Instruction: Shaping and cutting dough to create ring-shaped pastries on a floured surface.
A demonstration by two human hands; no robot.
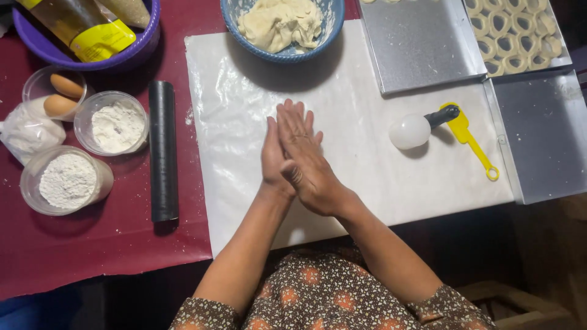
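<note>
Pressed palm to palm, the left hand (273, 156) and right hand (306, 160) are held over the white sheet (367, 159), fingers pointing away; whether anything is clasped cannot be told. Dough (280, 23) is held in the blue bowl (333, 24).

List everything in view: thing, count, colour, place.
dough bowl: 1, blue, top centre, holds pale dough
work sheet: 1, white, centre
rolling pin: 1, black, left of sheet
flour cups: 2, clear, left
eggs: 2, brown, in clear cup, left
bag: 1, clear, white powder, far left
basin: 1, purple, top left
metal trays: 3, silver, right; one holds dough rings
ball-headed tool: 1, white and black, right
yellow tool: 1, beside it
left hand: palm pressed to right
right hand: on top
</note>
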